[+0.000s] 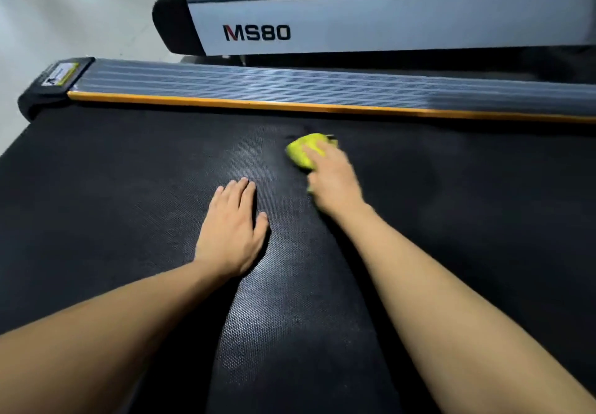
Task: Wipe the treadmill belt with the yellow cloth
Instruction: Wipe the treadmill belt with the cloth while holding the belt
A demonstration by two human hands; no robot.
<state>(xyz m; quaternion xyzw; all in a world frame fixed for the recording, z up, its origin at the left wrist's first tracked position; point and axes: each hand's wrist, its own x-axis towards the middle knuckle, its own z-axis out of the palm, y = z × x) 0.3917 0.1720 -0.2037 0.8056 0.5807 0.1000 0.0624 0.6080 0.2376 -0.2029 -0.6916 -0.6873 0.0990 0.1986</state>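
The black textured treadmill belt (129, 188) fills most of the head view. A bunched yellow cloth (301, 150) lies on the belt near its far edge, and my right hand (332, 181) presses down on it with the fingers curled over the cloth; the hand is a little blurred. My left hand (233, 226) rests flat on the belt to the left of it, palm down, fingers together, holding nothing. Part of the cloth is hidden under my right hand.
A grey ribbed side rail (290, 88) with an orange strip (258, 104) borders the belt's far edge. Behind it stands a second treadmill marked MS80 (258, 33). Pale floor (64, 10) shows at the upper left.
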